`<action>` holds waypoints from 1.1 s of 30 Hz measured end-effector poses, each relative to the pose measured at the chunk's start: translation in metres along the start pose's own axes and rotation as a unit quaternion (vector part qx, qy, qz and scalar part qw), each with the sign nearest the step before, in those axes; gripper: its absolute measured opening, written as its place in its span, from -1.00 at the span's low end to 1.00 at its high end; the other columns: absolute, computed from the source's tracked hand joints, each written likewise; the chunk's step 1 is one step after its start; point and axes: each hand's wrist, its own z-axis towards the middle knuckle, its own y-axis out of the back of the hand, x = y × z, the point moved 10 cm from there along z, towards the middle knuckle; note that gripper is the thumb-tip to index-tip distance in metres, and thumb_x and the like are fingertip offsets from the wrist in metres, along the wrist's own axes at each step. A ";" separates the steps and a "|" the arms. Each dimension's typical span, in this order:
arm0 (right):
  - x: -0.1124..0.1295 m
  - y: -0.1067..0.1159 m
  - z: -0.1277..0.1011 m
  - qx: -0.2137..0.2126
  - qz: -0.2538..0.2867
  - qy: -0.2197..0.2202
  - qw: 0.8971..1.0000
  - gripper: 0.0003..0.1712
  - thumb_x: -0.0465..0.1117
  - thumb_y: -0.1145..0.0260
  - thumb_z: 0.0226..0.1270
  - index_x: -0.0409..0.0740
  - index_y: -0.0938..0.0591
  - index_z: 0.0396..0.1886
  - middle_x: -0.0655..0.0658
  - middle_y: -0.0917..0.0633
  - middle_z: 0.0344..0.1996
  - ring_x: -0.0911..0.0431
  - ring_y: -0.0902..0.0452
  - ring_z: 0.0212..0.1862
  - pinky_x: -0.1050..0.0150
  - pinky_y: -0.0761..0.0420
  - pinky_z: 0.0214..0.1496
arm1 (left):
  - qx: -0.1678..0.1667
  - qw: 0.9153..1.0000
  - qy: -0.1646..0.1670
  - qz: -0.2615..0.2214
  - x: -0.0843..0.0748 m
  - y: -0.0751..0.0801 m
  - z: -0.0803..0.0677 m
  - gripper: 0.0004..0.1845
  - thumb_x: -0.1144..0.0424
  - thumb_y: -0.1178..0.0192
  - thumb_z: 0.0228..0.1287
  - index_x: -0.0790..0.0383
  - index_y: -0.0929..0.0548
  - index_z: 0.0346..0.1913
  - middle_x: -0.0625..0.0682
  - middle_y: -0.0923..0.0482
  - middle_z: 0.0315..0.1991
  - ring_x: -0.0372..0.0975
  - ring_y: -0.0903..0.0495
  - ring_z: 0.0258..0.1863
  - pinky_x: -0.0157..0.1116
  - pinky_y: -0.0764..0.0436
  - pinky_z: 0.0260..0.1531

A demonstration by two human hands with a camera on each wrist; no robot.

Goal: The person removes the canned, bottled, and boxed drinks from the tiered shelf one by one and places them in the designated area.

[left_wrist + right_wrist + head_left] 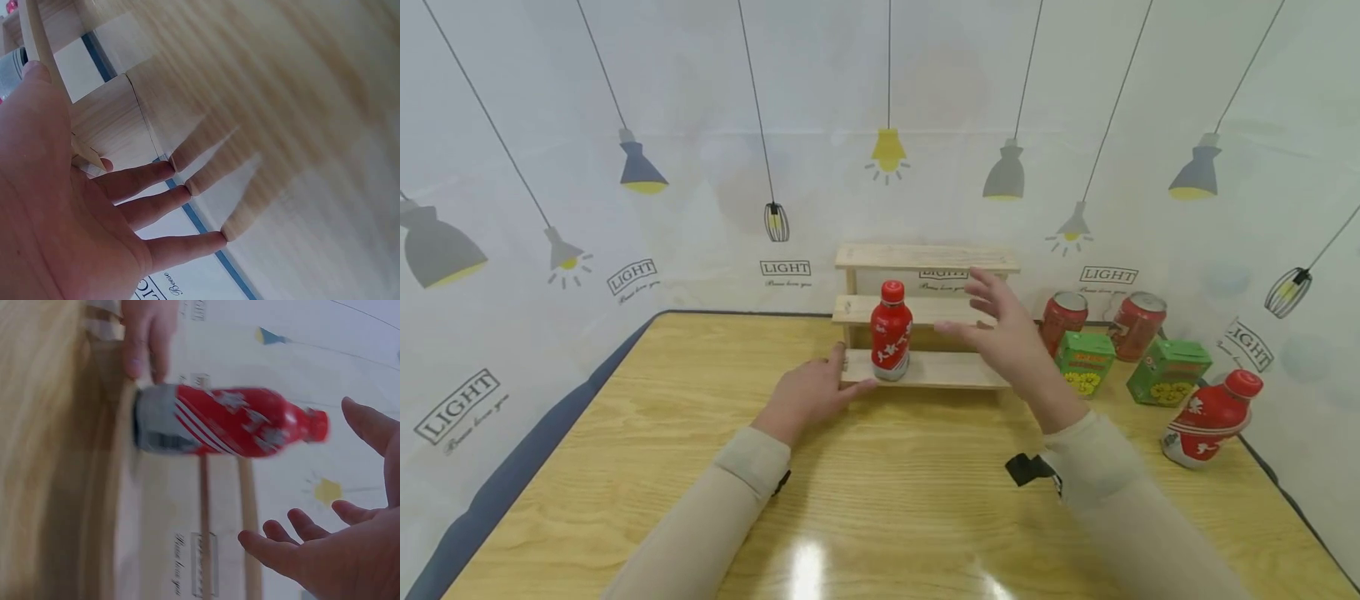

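Nearest, beige sleeves; beyond, left hand [808, 392] flat against the left end of the wooden rack [925, 371] at the table's far edge, fingers straight. Right hand [1003, 329] spread wide, empty, just right of the upright red bottle [891, 331] on the lowest step. Risk, judged: careless brush tipping the bottle off the narrow step.

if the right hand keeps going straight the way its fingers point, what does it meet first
Probably the red bottle standing on the rack's bottom shelf. The open right hand hovers just right of it, fingers aimed left and forward. Depth is unclear, so it might pass behind the bottle and meet the middle shelf.
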 end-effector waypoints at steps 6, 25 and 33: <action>-0.021 -0.066 0.018 0.054 0.043 -0.029 0.997 0.11 0.10 -0.58 0.33 0.23 -0.14 0.72 -0.15 -0.35 0.63 -0.17 -0.27 0.64 -0.26 -0.42 0.61 | -0.001 1.000 0.001 -0.004 -0.002 0.001 0.000 0.22 -0.70 0.18 0.33 0.21 -0.06 0.71 0.28 -0.62 0.37 0.14 -0.69 0.29 0.12 -0.72 0.23; -0.054 -0.107 0.031 0.037 0.117 -0.070 0.990 -0.03 0.09 -0.54 0.38 0.20 -0.26 0.66 -0.15 -0.49 0.49 -0.15 -0.41 0.56 -0.20 -0.46 0.60 | -0.002 1.000 0.005 0.007 0.001 -0.001 0.000 0.24 -0.71 0.20 0.32 0.22 -0.07 0.71 0.29 -0.66 0.32 0.14 -0.73 0.21 0.11 -0.76 0.14; -0.054 -0.107 0.031 0.030 0.129 -0.068 0.989 -0.10 0.06 -0.53 0.40 0.23 -0.31 0.63 -0.13 -0.53 0.43 -0.13 -0.44 0.52 -0.18 -0.51 0.56 | 0.003 1.000 0.009 0.004 0.001 0.000 -0.001 0.24 -0.71 0.21 0.33 0.21 -0.04 0.72 0.29 -0.63 0.36 0.14 -0.70 0.26 0.11 -0.74 0.18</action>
